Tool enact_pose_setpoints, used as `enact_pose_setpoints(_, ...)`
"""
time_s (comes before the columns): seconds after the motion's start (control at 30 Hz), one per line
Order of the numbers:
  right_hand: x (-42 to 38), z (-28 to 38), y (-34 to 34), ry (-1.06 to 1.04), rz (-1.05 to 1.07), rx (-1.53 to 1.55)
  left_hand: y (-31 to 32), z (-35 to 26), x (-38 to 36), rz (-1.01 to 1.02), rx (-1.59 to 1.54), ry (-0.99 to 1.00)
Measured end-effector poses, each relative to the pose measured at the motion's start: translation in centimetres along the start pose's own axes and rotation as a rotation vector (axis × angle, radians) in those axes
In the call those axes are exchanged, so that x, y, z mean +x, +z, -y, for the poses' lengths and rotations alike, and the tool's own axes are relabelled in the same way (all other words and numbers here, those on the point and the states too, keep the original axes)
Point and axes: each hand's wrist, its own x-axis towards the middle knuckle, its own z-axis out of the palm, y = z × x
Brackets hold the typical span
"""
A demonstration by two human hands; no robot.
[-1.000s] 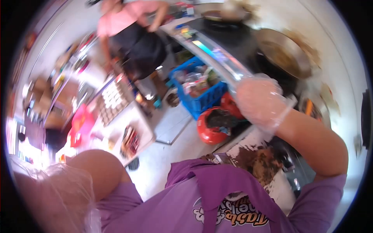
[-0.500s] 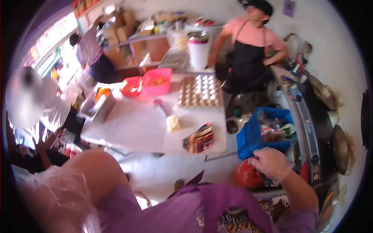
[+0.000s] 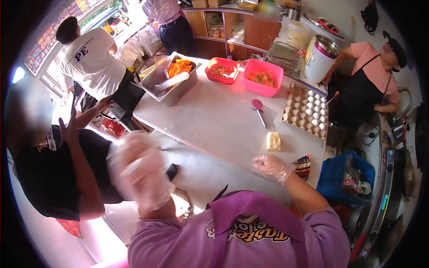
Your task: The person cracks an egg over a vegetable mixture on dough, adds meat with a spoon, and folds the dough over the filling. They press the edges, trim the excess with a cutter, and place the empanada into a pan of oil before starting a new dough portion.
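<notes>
My left hand (image 3: pixel 138 172), in a clear plastic glove, is raised in front of my chest at the left. It is smeared by motion, so its fingers cannot be made out. Also gloved, my right hand (image 3: pixel 270 167) hovers at the table's near edge with its fingers curled together. Whatever it may hold is hidden. Just beyond it a pale yellow block (image 3: pixel 273 141) sits on the white table (image 3: pixel 201 120). A dark patterned packet or cloth (image 3: pixel 302 167) lies beside my right wrist. Farther back is a tool with a round pink head and metal handle (image 3: pixel 260 117).
An egg tray (image 3: pixel 295 114), partly filled, stands at the table's right end. Along the back are pink tubs (image 3: pixel 263 79) of food and a metal pan (image 3: pixel 187 85). A blue crate (image 3: pixel 333 185) is at right. Several people stand around, one close on my left.
My view has turned toward the table. My right hand has moved left, from beside the blue crate to the table's near edge. My left hand has come up into clear view.
</notes>
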Motion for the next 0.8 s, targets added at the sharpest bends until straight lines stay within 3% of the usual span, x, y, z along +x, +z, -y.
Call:
enact_pose_setpoints(0.03,2.2,-0.7,0.5,-0.009,-0.083,-0.034,2.8,-0.6,-1.0,0.092,0.059,-0.333)
enact_pose_setpoints(0.07,4.2,-1.5,1.3,-0.017,-0.165,-0.064,5.6,4.9,-5.4,0.261,-0.151,-0.547)
enact_pose_setpoints(0.1,6.0,-2.5,1.7,-0.113,-0.315,-0.064,8.3,7.1,-7.3,0.471,0.012,-0.715)
enact_pose_setpoints(0.17,10.3,-4.9,3.1,-0.343,-0.653,-0.028,12.5,12.6,-13.6,0.878,0.336,-0.654)
enact_pose_setpoints(0.2,11.7,-5.4,3.3,-0.328,-0.661,0.041,13.7,13.9,-15.6,1.041,0.401,-0.575)
enact_pose_setpoints(0.3,15.0,-6.6,1.8,-0.439,-0.657,-0.175,16.3,16.5,-18.2,1.144,0.507,-0.566)
enact_pose_setpoints(0.37,14.9,-6.6,1.2,-0.199,-0.657,-0.477,17.5,18.2,-19.0,1.177,0.525,-0.65)
enact_pose_setpoints(0.4,15.2,-7.3,1.2,-0.196,-0.663,-0.472,18.0,19.0,-19.2,1.201,0.542,-0.731)
enact_pose_setpoints(0.43,15.5,-8.2,1.2,-0.075,-0.697,-0.493,18.4,19.9,-19.4,1.203,0.547,-0.727)
enact_pose_setpoints(0.5,16.0,-10.0,1.8,0.111,-0.706,-0.543,18.6,20.7,-19.8,1.395,0.634,-0.635)
enact_pose_setpoints(0.63,15.8,-12.9,2.5,0.173,-0.572,-0.486,18.3,21.3,-21.0,1.289,0.575,-0.578)
enact_pose_setpoints(0.7,14.9,-12.5,1.5,0.285,-0.383,-0.475,18.2,21.3,-21.0,1.266,0.535,-0.595)
enact_pose_setpoints(0.8,15.1,-12.2,1.3,0.415,-0.365,-0.452,18.1,22.1,-22.0,1.234,0.449,-0.598)
